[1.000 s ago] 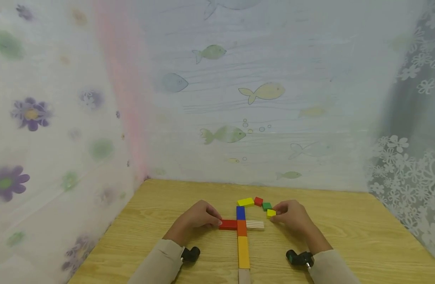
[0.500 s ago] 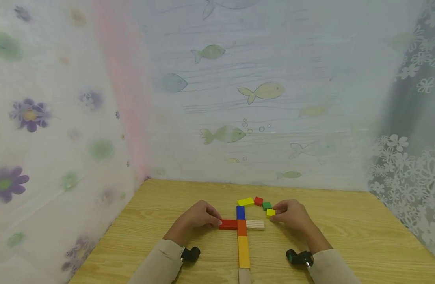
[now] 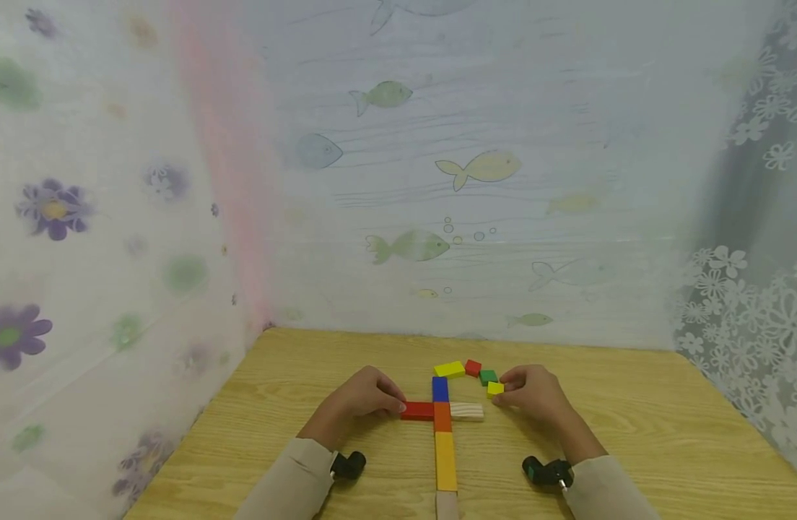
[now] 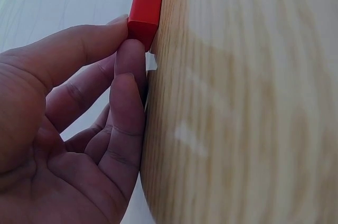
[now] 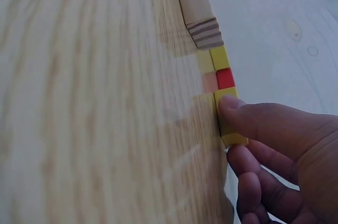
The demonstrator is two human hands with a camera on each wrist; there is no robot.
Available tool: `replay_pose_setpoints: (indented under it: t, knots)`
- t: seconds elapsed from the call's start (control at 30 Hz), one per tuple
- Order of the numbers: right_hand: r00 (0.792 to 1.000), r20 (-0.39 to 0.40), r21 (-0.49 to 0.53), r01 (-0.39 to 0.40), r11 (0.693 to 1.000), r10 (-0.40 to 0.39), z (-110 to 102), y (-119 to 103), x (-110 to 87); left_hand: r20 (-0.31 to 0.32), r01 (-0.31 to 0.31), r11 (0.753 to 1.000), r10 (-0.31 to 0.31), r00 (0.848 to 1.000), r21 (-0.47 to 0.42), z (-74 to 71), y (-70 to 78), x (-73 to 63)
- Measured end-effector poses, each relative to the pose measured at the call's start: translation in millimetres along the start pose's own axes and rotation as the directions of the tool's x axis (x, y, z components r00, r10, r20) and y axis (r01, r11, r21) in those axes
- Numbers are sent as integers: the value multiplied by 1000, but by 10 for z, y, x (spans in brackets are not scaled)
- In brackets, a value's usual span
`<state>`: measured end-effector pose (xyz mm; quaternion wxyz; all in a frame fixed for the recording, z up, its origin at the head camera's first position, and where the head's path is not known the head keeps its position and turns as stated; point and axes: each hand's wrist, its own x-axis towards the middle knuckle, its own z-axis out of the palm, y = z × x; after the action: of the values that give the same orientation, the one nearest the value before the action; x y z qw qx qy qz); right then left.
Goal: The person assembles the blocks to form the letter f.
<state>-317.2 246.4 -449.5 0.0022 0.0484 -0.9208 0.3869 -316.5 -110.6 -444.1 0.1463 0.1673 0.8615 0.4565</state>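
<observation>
At its outer end, a long red block (image 3: 416, 411) is pinched by my left hand (image 3: 366, 397). The left wrist view puts thumb and index fingertip at the corner of that red block (image 4: 145, 7). My right hand (image 3: 535, 393) grips a small yellow block (image 3: 495, 389) between thumb and fingers, with the thumb on the face of the yellow block (image 5: 231, 135) in the right wrist view. A green block (image 3: 488, 378), a small red block (image 3: 473, 367) and a longer yellow block (image 3: 449, 370) curve away from it to the left.
A blue block (image 3: 440, 389), an orange block (image 3: 442, 417), an amber block (image 3: 446, 462) and a bare wooden block (image 3: 447, 505) form a line toward me. A striped wooden block (image 3: 466, 412) lies right of the orange one. Patterned curtains (image 3: 476, 274) surround the wooden table (image 3: 294, 361).
</observation>
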Motion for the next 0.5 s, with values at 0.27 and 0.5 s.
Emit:
replay_pose_setpoints:
  t: [0.27, 0.5]
  knots:
    - [1000, 11, 10, 10, 1000, -10, 18, 27, 23, -15, -10, 1000, 10, 1000, 1, -11, -23, -3]
    - [1000, 8, 16, -7, 1000, 7, 36, 58, 67, -22, -7, 1000, 7, 1000, 0, -19, -29, -7]
